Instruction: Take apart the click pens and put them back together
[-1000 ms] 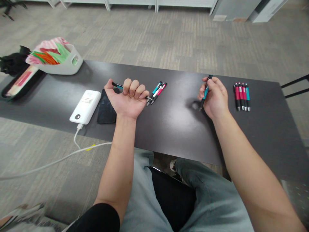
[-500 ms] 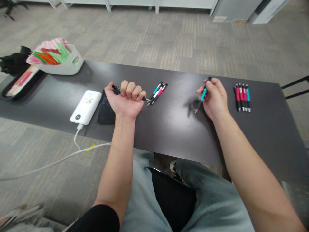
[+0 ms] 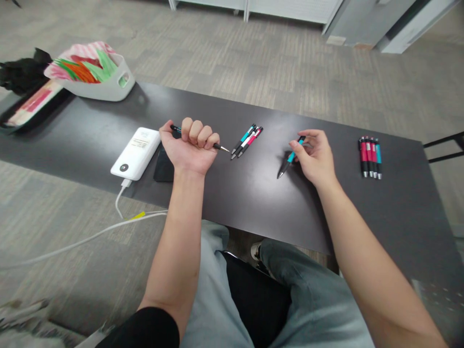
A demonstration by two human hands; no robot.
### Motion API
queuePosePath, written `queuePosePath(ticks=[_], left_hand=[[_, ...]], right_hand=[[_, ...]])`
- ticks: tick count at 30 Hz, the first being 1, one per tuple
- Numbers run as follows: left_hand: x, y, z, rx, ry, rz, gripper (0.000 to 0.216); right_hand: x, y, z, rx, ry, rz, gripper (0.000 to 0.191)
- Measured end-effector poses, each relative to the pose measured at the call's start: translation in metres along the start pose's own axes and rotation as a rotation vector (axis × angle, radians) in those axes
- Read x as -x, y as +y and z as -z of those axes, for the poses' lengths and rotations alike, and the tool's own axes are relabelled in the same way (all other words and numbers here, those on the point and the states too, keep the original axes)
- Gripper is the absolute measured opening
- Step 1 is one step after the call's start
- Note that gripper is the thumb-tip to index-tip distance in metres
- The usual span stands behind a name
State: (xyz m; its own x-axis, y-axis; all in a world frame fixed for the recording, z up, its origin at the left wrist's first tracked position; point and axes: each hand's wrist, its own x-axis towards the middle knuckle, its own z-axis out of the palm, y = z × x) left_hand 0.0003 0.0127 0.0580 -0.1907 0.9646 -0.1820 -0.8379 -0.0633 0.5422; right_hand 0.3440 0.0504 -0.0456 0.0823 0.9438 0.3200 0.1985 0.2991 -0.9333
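Observation:
My left hand (image 3: 193, 147), palm up, is closed around a dark pen (image 3: 222, 147) whose silver tip points right and whose other end shows by the thumb. Between thumb and fingers, my right hand (image 3: 316, 154) grips a blue and black pen (image 3: 291, 157), its tip slanting down to the left near the tabletop. Beyond my left hand lies a small group of pens (image 3: 248, 141), blue, white and pink with black grips. Right of my right hand, several pink pens (image 3: 367, 157) and a blue pen (image 3: 379, 159) lie side by side in a row.
A white power bank (image 3: 136, 153) with a cable (image 3: 118, 203) lies left, beside a black flat object (image 3: 164, 166) partly behind my left wrist. Farther left stand a white basket (image 3: 108, 89) of colourful items and a black tray (image 3: 54, 108) on the dark table (image 3: 232, 203).
My right hand has moved left and lower with the blue pen, now tilted more. My left hand keeps its pen in much the same pose. The camera view has shifted slightly.

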Motion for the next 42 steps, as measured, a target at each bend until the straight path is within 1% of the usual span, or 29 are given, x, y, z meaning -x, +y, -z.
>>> queuePosePath(ticks=[3,6,9,11,15,20,23,27,33,37,40,42], left_hand=[[0.0,0.001,-0.001,0.029,0.019,-0.013,0.083],[-0.002,0.001,-0.001,0.039,0.027,-0.006,0.082],[-0.004,0.002,0.001,0.0,0.051,0.012,0.082],[-0.005,0.003,0.003,0.014,0.039,0.021,0.082],[-0.005,0.002,0.002,0.069,-0.013,0.025,0.081],[-0.003,0.0,-0.001,0.125,-0.052,0.041,0.077],[-0.001,0.0,-0.002,0.09,-0.028,0.07,0.077],[0.002,-0.001,-0.006,0.072,0.006,0.105,0.078],[0.007,-0.01,-0.017,-0.006,-0.022,0.188,0.082],[0.008,-0.019,-0.025,-0.007,-0.04,0.264,0.085],[0.009,-0.022,-0.032,0.008,-0.003,0.327,0.082],[0.011,-0.024,-0.036,0.05,0.021,0.363,0.079]], right_hand=[[-0.003,0.002,-0.015,0.058,-0.016,-0.019,0.068],[-0.011,0.003,-0.033,0.154,-0.048,-0.045,0.063],[-0.02,0.004,-0.046,0.273,-0.028,-0.001,0.054],[-0.023,0.003,-0.05,0.319,-0.028,0.038,0.048],[-0.02,-0.002,-0.048,0.334,-0.067,0.078,0.038],[-0.016,-0.01,-0.045,0.362,-0.114,0.103,0.041],[-0.016,-0.016,-0.046,0.387,-0.128,0.109,0.044],[-0.016,-0.02,-0.045,0.411,-0.101,0.164,0.04],[-0.017,-0.02,-0.04,0.409,-0.071,0.182,0.033],[-0.016,-0.019,-0.039,0.419,-0.075,0.186,0.032],[-0.015,-0.02,-0.038,0.417,-0.089,0.195,0.037],[-0.013,-0.024,-0.036,0.39,-0.101,0.192,0.045]])
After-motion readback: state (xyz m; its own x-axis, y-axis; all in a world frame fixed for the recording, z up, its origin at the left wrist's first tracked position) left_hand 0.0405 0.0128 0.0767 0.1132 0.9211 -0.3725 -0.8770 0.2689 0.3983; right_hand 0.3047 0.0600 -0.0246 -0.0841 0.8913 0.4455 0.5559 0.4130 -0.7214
